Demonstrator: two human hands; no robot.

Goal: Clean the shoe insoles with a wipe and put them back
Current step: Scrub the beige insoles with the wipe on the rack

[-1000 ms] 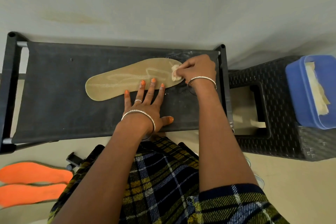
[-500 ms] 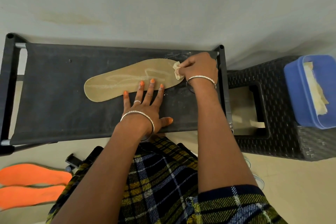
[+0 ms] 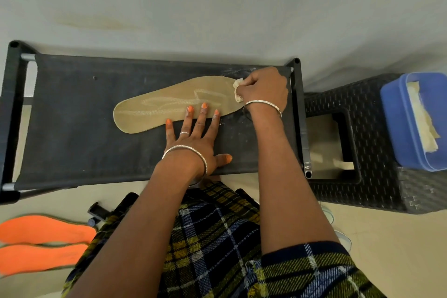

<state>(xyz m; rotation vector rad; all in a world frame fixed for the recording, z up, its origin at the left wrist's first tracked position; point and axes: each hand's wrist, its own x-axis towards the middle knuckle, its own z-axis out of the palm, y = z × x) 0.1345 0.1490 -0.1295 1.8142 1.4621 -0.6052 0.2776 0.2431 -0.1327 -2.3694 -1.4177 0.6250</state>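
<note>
Two orange insoles [image 3: 43, 228] lie side by side on the floor [image 3: 36, 288] at the lower left of the frame, off the work surface. I cannot tell whether they are waiting their turn or already done.

Above them, filling the middle left, stretches the black fabric bench [image 3: 72, 128]. On it the tan insole [image 3: 157, 104] lies flat, its length running left to right. Pale streaks wander over its surface, probably damp trails from wiping.

Near the centre of the frame, the left hand [image 3: 193, 138] is flat and relaxed, palm down on the bench. Its fingers are straight and spread, the fingertips [image 3: 204, 105] rest on the insole's near edge, and the thumb lies out on the fabric. It seems to act as a pin, so that the light insole does not slide under the rubbing.

Just right of that, the wipe [image 3: 237, 91], a small crumpled cream wad, sits on the insole's right end. The curled fingers of the right hand [image 3: 263, 87] pinch it, knuckles up, beside the bench's right rail. Bunched like this, the wipe makes a firm pad to scrub with. The step looks like wiping, and no shoe is in view, so the putting back is not yet done.

Farther right stands a dark woven stool [image 3: 377, 191]. On it, at the right edge of the frame, is a blue tub [image 3: 396, 113] holding pale sheets [image 3: 422, 118], likely spare wipes kept on the working hand's side.
</note>
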